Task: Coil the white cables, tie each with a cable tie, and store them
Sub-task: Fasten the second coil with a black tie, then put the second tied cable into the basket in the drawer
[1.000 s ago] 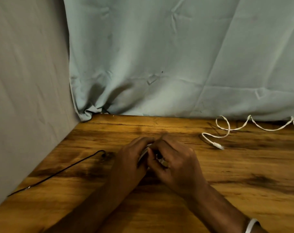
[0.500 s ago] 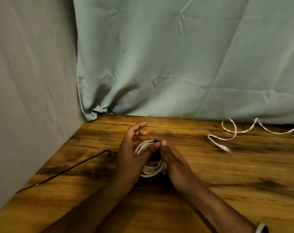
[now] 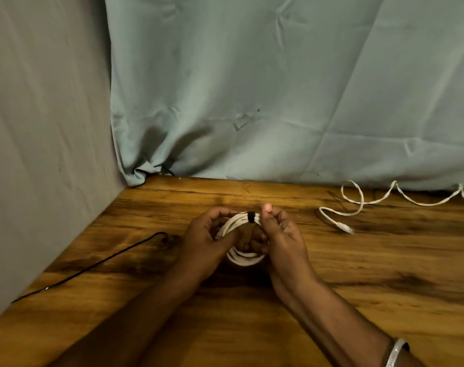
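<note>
- Since half a second ago I see both hands lifted a little and parted, so the black cable tie point(image 3: 250, 216) now shows on the top of the coiled white cable point(image 3: 245, 258).
- My left hand point(image 3: 207, 243) has its grip closed on the coil's left side.
- My right hand point(image 3: 281, 234) pinches the strands just right of the tie.
- The coil hangs between both hands above the counter point(image 3: 358, 300).
- A loose white cable point(image 3: 358, 207) lies well apart at far right; a black wire point(image 3: 93, 266) lies left.
</note>
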The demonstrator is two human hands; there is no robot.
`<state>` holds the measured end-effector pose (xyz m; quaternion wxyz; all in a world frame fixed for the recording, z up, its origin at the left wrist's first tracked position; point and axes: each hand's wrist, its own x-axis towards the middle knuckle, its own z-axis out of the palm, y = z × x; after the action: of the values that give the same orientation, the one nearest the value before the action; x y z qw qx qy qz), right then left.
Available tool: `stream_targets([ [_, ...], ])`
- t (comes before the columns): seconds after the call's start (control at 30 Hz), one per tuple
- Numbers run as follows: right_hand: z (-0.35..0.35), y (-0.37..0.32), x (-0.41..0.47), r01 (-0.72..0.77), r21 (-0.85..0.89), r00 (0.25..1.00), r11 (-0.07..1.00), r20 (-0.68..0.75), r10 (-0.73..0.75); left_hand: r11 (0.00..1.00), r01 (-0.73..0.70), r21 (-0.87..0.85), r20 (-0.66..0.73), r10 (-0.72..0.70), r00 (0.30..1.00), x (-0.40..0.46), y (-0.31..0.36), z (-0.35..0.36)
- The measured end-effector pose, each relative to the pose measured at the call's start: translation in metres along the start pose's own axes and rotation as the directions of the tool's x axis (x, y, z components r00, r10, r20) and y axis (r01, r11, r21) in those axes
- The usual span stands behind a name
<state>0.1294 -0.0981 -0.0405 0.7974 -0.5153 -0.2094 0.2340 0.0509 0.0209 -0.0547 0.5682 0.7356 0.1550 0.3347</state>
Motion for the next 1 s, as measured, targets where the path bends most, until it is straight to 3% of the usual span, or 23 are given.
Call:
stream_targets([
  [0.13,0.008,0.0,-0.011,-0.107,0.07,0.994,0.992,0.026,0.106,0.991,-0.034,0.131,-0.005,0.035,0.999,0.009,-0.013,-0.011],
  [0.3,0.008,0.002,-0.009,-0.101,0.075,0.995,0.992,-0.014,0.102,0.998,0.02,0.062,-0.011,-0.019,1.0,0.016,-0.018,-0.01],
  [0.4,0.003,0.004,-0.004,-0.12,0.061,0.991,0.991,0.075,0.115,0.998,0.034,0.06,-0.076,-0.029,0.997,0.017,-0.022,-0.013],
  [0.57,-0.021,0.003,0.005,0.062,-0.342,0.984,0.938,0.179,0.0,0.996,0.055,0.064,-0.275,-0.035,0.961,0.018,-0.025,-0.015],
  [0.7,-0.029,0.002,0.008,-0.022,-0.259,1.0,0.966,0.01,0.025,0.998,0.051,0.048,-0.253,-0.037,0.967,0.015,-0.017,-0.014],
  [0.83,-0.029,0.002,0.009,-0.05,-0.049,0.99,0.998,-0.132,0.043,0.996,0.066,-0.053,-0.085,-0.07,0.994,0.005,-0.008,-0.023],
  [1.0,-0.026,-0.005,-0.002,-0.077,-0.049,0.985,0.996,-0.157,0.068,0.998,0.053,-0.028,-0.117,-0.056,0.992,-0.011,-0.008,-0.029],
])
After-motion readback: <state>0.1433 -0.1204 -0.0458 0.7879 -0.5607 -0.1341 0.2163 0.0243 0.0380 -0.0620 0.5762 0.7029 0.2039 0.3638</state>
